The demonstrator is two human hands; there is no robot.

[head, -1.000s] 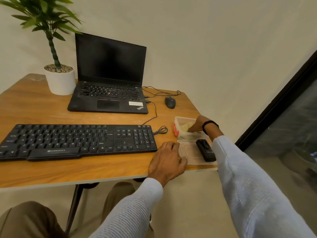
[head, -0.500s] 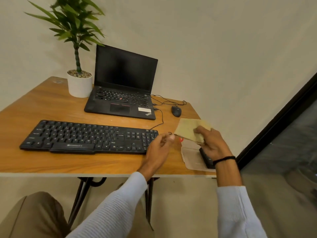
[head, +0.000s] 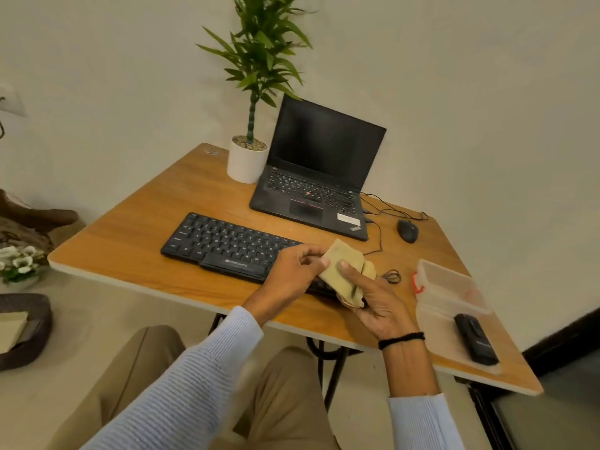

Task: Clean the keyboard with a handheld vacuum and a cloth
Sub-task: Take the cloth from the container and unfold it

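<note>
A folded yellow cloth (head: pixel 341 267) is held above the right end of the black keyboard (head: pixel 227 245) on the wooden table (head: pixel 136 241). My right hand (head: pixel 370 303) grips the cloth from below with the thumb on top. My left hand (head: pixel 292 271) pinches the cloth's left edge. The hands and cloth hide the keyboard's right part. A black handheld vacuum (head: pixel 475 342) lies on a clear lid at the table's right front corner, apart from both hands.
A clear plastic box (head: pixel 451 284) with a red latch stands beside the vacuum. A black laptop (head: pixel 318 177), a potted plant (head: pixel 248 160), a mouse (head: pixel 407 230) and cables sit at the back. A dark basket (head: pixel 22 329) stands on the floor left.
My right hand lifted the cloth out of the plastic box and brought it left over the keyboard. My left hand rose from the table and took the cloth's edge. The camera swung left.
</note>
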